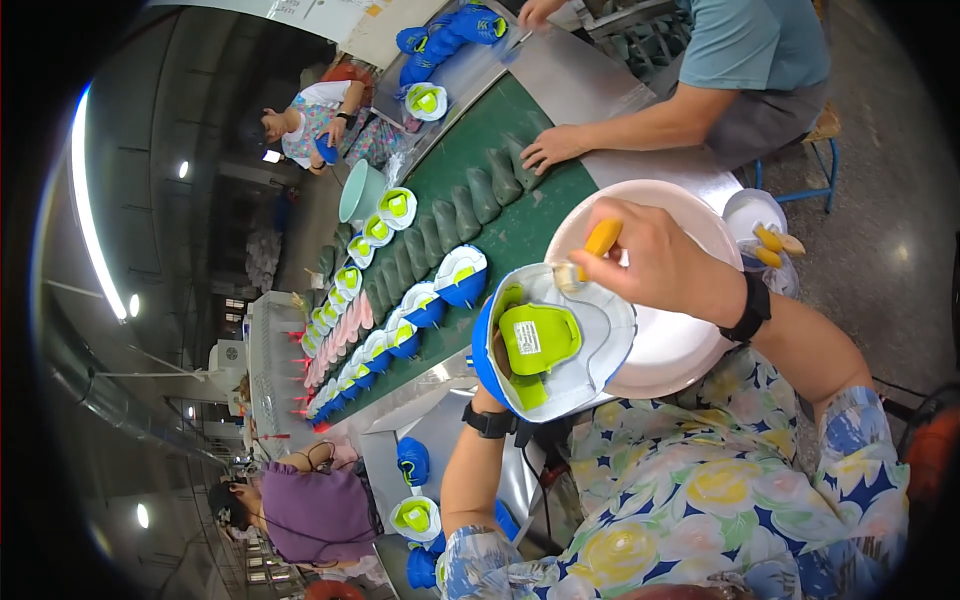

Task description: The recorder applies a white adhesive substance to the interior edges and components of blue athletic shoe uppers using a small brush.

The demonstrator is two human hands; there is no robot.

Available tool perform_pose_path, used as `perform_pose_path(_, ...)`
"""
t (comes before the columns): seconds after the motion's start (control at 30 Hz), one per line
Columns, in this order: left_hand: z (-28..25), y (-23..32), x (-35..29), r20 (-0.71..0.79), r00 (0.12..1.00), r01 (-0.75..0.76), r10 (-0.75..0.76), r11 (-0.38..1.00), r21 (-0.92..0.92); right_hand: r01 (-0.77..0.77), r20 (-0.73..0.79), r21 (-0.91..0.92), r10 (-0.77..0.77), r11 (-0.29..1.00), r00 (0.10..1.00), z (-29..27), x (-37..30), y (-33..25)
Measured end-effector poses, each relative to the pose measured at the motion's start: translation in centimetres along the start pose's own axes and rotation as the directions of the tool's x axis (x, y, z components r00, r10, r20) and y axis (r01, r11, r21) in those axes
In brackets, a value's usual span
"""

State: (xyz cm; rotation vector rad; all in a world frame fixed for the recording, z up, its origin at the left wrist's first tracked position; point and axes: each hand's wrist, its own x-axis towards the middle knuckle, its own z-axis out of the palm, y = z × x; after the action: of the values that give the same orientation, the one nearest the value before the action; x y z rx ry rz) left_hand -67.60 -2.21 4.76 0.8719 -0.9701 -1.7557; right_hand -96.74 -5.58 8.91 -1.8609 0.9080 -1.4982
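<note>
My left hand (487, 402), a black watch on its wrist, holds up a blue shoe (550, 340) with a white lining and a bright green insole; the shoe hides most of the hand. My right hand (655, 265), a black band on its wrist, grips a yellow-handled brush (598, 243) whose tip touches the white rim of the shoe. Both hands are over a round whitish basin (690, 345). My sleeves are floral.
A green conveyor belt (505, 130) carries a row of blue shoes (460, 275) and grey-green soles (470, 205). A co-worker's hand (555, 148) rests on the belt. A white cup with yellow brushes (765, 230) stands beside the basin. Other people sit along the line, and more shoes (415, 515) lie below.
</note>
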Motion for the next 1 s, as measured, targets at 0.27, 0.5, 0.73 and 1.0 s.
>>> perform_pose_path(0.27,-5.8,-1.3,2.4,-0.455,0.847,-0.265,0.274,0.961,0.085,-0.397,0.044,0.042,0.396,0.917,0.917,-1.4,-1.7,1.1)
perform_pose_path(0.5,-14.8,-2.2,6.5,-0.452,0.852,-0.069,0.265,0.912,0.403,-0.431,0.081,0.083,0.425,0.899,0.902,-2.2,-5.6,1.9)
perform_pose_path(0.73,-21.8,-7.3,14.5,-0.528,0.834,-0.072,0.159,0.981,0.182,-0.605,0.154,0.014,0.596,0.796,0.788,-2.6,-8.5,3.0)
perform_pose_path(1.0,-26.4,-5.6,8.7,-0.188,0.767,0.242,0.614,-0.005,0.970,-0.539,0.037,-0.144,0.549,0.830,0.835,-2.6,-8.4,4.0)
